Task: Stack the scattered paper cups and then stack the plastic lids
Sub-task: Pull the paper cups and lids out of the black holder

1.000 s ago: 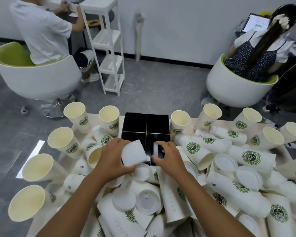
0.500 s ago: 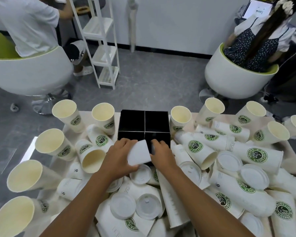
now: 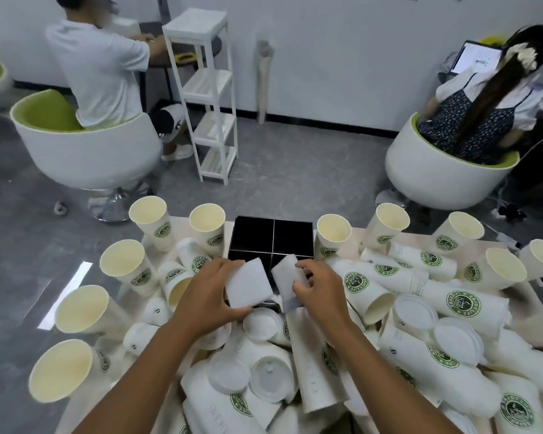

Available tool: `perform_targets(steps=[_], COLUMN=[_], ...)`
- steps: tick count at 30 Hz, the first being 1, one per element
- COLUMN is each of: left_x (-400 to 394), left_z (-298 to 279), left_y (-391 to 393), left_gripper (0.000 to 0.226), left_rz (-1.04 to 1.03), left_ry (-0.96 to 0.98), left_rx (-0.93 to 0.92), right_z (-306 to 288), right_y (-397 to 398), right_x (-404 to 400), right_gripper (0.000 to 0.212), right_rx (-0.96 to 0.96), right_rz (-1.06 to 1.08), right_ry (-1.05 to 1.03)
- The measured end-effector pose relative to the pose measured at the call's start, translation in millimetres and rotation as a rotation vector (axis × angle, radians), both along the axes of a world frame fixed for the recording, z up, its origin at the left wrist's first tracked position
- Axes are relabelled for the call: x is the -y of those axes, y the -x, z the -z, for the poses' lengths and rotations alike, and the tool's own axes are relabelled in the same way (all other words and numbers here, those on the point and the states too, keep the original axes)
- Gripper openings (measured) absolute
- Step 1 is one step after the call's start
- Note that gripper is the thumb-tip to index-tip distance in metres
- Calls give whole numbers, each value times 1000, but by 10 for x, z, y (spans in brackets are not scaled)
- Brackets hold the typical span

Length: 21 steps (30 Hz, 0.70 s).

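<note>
Many white paper cups with green logos cover the table; some stand upright like one (image 3: 333,236) at the back, others lie on their sides like one (image 3: 367,289) at the right. White plastic lids lie among them, such as one (image 3: 414,314) and another (image 3: 271,379). My left hand (image 3: 207,296) grips a small white cup (image 3: 248,283) just in front of the black box. My right hand (image 3: 320,286) holds a second small white cup (image 3: 287,277) beside it, the two a little apart.
A black box (image 3: 271,238) split into four compartments stands at the table's far middle. Beyond the table are two white tub chairs with seated people (image 3: 101,67) (image 3: 483,98) and a white shelf rack (image 3: 207,89) on grey floor.
My right hand has taken hold of a second small white cup. Both hands have lifted slightly toward the black box, and the camera has tilted up.
</note>
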<state>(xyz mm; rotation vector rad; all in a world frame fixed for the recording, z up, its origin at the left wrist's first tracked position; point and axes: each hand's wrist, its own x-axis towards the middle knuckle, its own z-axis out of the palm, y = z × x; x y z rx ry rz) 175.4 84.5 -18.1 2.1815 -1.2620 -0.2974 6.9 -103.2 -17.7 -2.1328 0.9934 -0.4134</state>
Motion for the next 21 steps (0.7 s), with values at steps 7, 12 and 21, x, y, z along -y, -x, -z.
perform_targets(steps=[7,12,21], left_x=[-643,-1526,-3761], left_z=[-445,-611,-528], left_y=[194,500,1599], left_gripper=[95,96,93], left_rz=[-167,-405,-900], left_ry=[71,95,62], left_rx=[81,107,76], right_z=[-479,-673,-599], right_y=[118,-111,-335], right_x=[-239,-852,-2836], right_gripper=[29,28,25], right_rx=[309,416,444], right_rz=[-101,-444,-993], right_ry=[66,149,62])
